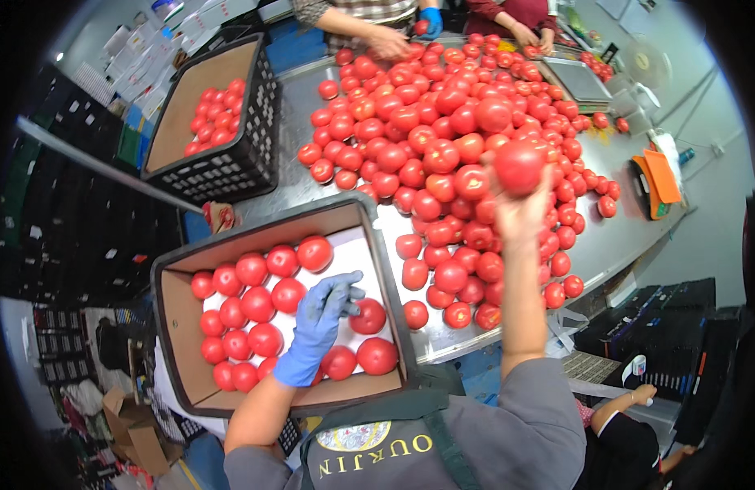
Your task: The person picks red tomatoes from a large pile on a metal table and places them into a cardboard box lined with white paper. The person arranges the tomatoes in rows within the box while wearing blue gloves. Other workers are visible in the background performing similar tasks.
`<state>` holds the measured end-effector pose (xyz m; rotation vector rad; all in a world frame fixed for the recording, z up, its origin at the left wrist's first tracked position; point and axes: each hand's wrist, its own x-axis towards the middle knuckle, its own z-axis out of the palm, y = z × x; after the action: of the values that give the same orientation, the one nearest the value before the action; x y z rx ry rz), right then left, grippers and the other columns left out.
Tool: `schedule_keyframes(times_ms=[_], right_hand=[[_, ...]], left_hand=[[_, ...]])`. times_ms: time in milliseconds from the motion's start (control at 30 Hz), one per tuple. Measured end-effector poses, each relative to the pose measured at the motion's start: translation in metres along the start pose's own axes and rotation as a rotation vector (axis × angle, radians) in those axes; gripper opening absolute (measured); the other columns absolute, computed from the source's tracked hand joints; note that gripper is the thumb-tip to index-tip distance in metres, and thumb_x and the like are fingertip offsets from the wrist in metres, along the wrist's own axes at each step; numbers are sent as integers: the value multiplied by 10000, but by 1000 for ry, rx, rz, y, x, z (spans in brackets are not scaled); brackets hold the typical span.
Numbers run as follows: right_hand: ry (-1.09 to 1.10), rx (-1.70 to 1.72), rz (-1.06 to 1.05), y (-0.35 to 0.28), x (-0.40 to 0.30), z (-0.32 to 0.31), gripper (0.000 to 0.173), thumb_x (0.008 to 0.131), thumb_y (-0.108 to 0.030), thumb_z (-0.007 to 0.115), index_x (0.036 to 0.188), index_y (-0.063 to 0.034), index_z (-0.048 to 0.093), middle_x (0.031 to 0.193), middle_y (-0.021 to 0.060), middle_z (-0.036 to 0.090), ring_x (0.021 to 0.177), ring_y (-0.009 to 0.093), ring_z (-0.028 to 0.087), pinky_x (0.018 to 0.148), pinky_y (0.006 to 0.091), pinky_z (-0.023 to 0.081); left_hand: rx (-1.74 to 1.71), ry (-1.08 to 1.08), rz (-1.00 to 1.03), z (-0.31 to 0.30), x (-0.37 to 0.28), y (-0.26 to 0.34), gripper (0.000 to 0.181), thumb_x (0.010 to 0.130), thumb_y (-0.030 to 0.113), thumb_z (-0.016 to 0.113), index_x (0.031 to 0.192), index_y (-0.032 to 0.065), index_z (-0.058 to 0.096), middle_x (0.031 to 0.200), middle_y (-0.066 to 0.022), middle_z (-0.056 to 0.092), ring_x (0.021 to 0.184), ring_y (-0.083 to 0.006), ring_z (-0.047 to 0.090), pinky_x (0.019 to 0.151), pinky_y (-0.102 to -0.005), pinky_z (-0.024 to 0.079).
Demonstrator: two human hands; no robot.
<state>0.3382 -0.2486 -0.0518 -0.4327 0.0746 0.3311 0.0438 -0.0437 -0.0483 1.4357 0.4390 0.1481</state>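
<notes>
My right hand (pixel 517 208), bare and slightly blurred, holds a large red tomato (pixel 518 166) above the heap of tomatoes (pixel 439 153) on the metal table. My left hand (pixel 321 321), in a blue glove, hovers over a black plastic crate (pixel 279 217) lined with brown cardboard. Nothing shows in its partly curled fingers, whose tips are close to a tomato (pixel 368 316) at the crate's right side. Rows of tomatoes (pixel 258 304) sit stem-side hidden on white paper (pixel 347 245) in the crate. The glove and forearm hide part of the front row.
Another black crate (pixel 270 116) with tomatoes stands at the back left. Across the metal table (pixel 622 245), two people's hands (pixel 386 43) (pixel 531 38) handle tomatoes. A scale (pixel 576 79) and an orange item (pixel 659 177) lie right. Another person's arm (pixel 626 401) shows lower right.
</notes>
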Motion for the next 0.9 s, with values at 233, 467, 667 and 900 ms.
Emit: schedule_keyframes(times_ms=[233,467,667,900], right_hand=[[127,-237,-158,-82,144,-70,543,962,-442,434,1357,-77,362,1398,152,385,1274,376,394,1011,615,394],[235,-423,-55,-108,207,-101,711,913,-374,566,1407,1,219,1453,273,183,1302,493,299,1007,604,408],[85,-707,-107,-81,158,-59,706,925,-302,576,1442,-8,196,1458,283,209,1264,404,416,1005,461,452],[-217,-1112,-171,-10,17,-18,426,919,-180,563,1290,16,489,1240,140,536,1060,212,590,840,328,533]], left_hand=[[432,46,-34,-22,15,-9,288,898,143,606,1179,79,598,1103,-96,584,923,-151,607,761,-271,522],[1230,-480,-63,3,12,-19,682,731,341,725,1336,169,461,1272,-193,472,1124,-383,513,898,-435,466],[1015,-441,-182,6,19,-38,619,754,322,697,1307,148,480,1231,-184,505,1119,-341,525,920,-424,455],[-689,-217,-459,-17,20,-5,613,868,419,562,1285,-17,457,1229,-184,551,1029,-308,602,811,-415,539]])
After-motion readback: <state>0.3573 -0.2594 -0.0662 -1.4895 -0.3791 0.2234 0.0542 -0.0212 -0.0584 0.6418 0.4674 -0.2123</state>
